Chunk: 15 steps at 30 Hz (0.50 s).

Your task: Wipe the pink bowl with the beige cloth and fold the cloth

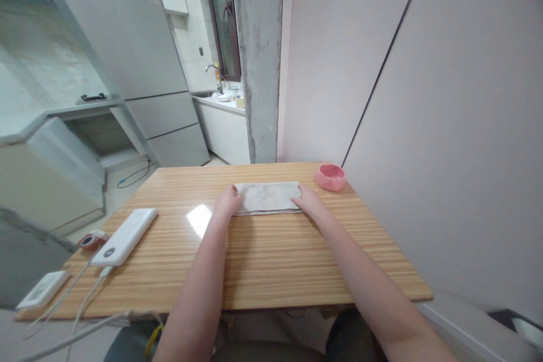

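Observation:
A light grey cloth, folded into a long flat rectangle, lies on the wooden table toward its far side. My left hand grips the cloth's left end, thumb on top and fingers curled round the edge. At the opposite end my right hand holds the cloth in the same way, its thumb resting on the upper face. The undersides of both hands' fingers are partly hidden.
A pink bowl-like dish stands at the table's far right corner, by the wall. On the left lie a white power bank with cables, a roll of tape and a white box-shaped item.

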Motion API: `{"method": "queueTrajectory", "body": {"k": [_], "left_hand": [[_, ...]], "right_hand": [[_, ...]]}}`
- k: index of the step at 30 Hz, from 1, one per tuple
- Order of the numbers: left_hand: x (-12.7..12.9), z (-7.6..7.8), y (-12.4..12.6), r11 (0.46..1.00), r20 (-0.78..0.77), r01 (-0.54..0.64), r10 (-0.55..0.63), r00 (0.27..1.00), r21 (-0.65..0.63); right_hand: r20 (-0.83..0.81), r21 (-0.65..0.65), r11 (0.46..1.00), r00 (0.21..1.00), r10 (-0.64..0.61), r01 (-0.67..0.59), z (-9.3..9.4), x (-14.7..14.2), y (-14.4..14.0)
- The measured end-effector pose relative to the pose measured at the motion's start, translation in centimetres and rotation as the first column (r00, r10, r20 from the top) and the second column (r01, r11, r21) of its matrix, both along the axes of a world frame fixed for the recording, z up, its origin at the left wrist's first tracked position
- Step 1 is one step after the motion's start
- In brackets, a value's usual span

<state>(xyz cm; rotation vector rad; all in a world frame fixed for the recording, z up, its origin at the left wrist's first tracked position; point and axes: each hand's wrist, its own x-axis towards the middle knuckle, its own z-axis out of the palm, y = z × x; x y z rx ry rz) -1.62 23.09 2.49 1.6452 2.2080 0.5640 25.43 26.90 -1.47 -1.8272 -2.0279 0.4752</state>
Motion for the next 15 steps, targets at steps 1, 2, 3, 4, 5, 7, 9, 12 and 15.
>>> {"method": "queueTrajectory", "body": {"k": [1, 2, 3, 4, 5, 7, 9, 12, 15], "left_hand": [[0.0, 0.1, -0.1, 1.0, -0.003, 0.012, -0.012, 1.0, -0.005], [0.0, 0.2, -0.1, 1.0, -0.005, 0.02, -0.02, 1.0, -0.008], [0.0, 0.2, -0.1, 1.0, -0.008, 0.024, -0.024, 1.0, -0.008], [0.0, 0.1, -0.1, 1.0, -0.011, 0.024, -0.024, 1.0, -0.006], [-0.1, -0.1, 0.0, 1.0, -0.015, 0.02, -0.02, 1.0, -0.002], [-0.2, -0.4, 0.1, 1.0, -0.03, 0.011, -0.01, 1.0, 0.007], [-0.4, -0.7, 0.1, 1.0, -0.047, 0.007, -0.007, 0.999, 0.012], [-0.6, -0.9, 0.2, 1.0, -0.069, 0.013, -0.012, 0.998, 0.012], [-0.7, -0.9, 0.3, 1.0, -0.08, 0.012, -0.011, 0.997, 0.008]], "right_hand": [[0.003, -0.016, 1.0, 1.0, -0.007, 0.007, 0.0, 0.0, 0.1], [0.001, -0.03, 0.999, 1.0, -0.014, 0.014, 0.0, 0.0, 0.1], [0.0, -0.039, 0.999, 1.0, -0.018, 0.018, 0.0, 0.0, 0.2], [0.001, -0.041, 0.999, 1.0, -0.019, 0.019, 0.0, 0.0, 0.3], [0.001, -0.035, 0.999, 1.0, -0.018, 0.018, 0.0, 0.0, 0.3], [-0.005, -0.014, 1.0, 1.0, -0.006, 0.006, 0.1, -0.2, 0.3], [-0.038, 0.012, 1.0, 0.999, 0.002, -0.001, 0.4, -0.3, 0.3], [-0.163, 0.06, 0.998, 0.986, -0.022, 0.032, 0.8, 0.0, 0.5], [-0.281, 0.085, 0.993, 0.958, -0.055, 0.082, 1.2, 0.7, 0.8]]}}
